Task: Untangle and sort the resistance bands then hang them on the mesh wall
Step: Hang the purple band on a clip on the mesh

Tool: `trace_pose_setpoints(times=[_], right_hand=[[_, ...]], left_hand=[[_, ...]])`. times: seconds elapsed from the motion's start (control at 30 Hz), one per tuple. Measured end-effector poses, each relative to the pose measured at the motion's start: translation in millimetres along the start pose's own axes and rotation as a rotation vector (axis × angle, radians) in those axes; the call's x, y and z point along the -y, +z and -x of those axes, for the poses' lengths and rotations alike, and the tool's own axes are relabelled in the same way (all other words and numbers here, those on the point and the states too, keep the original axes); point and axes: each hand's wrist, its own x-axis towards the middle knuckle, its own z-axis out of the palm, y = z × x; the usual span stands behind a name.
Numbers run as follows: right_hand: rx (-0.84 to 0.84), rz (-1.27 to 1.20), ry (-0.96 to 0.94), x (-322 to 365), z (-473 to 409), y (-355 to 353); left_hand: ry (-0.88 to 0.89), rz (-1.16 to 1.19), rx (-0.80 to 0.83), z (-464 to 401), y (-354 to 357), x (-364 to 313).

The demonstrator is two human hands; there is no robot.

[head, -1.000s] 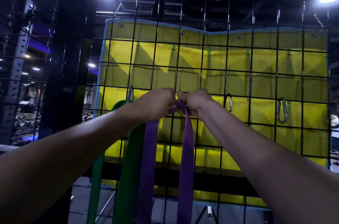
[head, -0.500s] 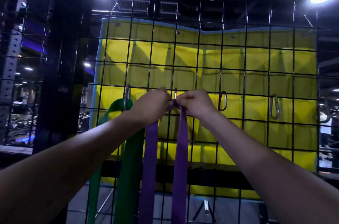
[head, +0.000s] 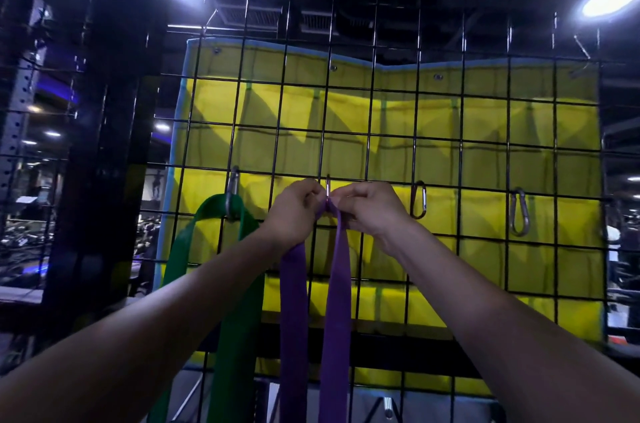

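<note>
Far left of the frame: a dark upright post (head: 100,145) stands in front of a dim room.

Left of centre: a green band (head: 239,301) hangs looped through a steel carabiner (head: 232,194) clipped to the black mesh wall (head: 374,132). Both strands of it drop past the lower edge of the frame.

Centre: the left hand (head: 294,211) is raised to the mesh, its fingers curled and pinching the top of a purple band (head: 294,312) from the left side. A second carabiner (head: 327,185) hangs from the mesh wire directly between the two hands, with only its upper part visible above the knuckles. The top of the purple band is gathered at this clip. Whether the band is already seated in the clip cannot be determined. The band's two strands hang straight down from the hands, just right of the green band.

Right of centre: the right hand (head: 372,208) has its fingers curled and pinches the same band top from the right side, knuckles nearly touching those of the left hand.

Right: two further carabiners, one (head: 419,199) near the right hand and one (head: 519,211) further right, hang bare on the same mesh row. A yellow padded mat (head: 450,152) is behind the mesh.
</note>
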Motion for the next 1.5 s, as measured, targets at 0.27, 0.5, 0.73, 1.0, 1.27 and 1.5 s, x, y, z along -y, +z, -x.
trace_pose_setpoints(times=[0.27, 0.5, 0.73, 1.0, 1.27, 1.5], right_hand=[[-0.023, 0.309, 0.055, 11.5, -36.0, 13.5], [-0.047, 0.479, -0.025, 7.6, -38.2, 10.5], [-0.043, 0.457, -0.012, 4.5, -43.1, 11.1], [-0.017, 0.395, -0.018, 7.7, -33.9, 7.5], [-0.033, 0.321, 0.035, 7.7, -34.7, 12.6], [-0.024, 0.376, 0.036, 10.5, -32.6, 10.8]], left_hand=[[0.004, -0.099, 0.027, -3.7, -7.0, -4.3], [0.000, -0.198, -0.073, -2.8, -1.9, -8.7], [-0.023, -0.338, 0.034, -8.4, -13.2, -23.6], [-0.058, -0.554, 0.111, -8.9, -5.8, -37.9], [0.162, -0.260, -0.204, 15.9, -7.0, -15.0], [0.313, -0.389, -0.018, 21.3, -12.7, -5.1]])
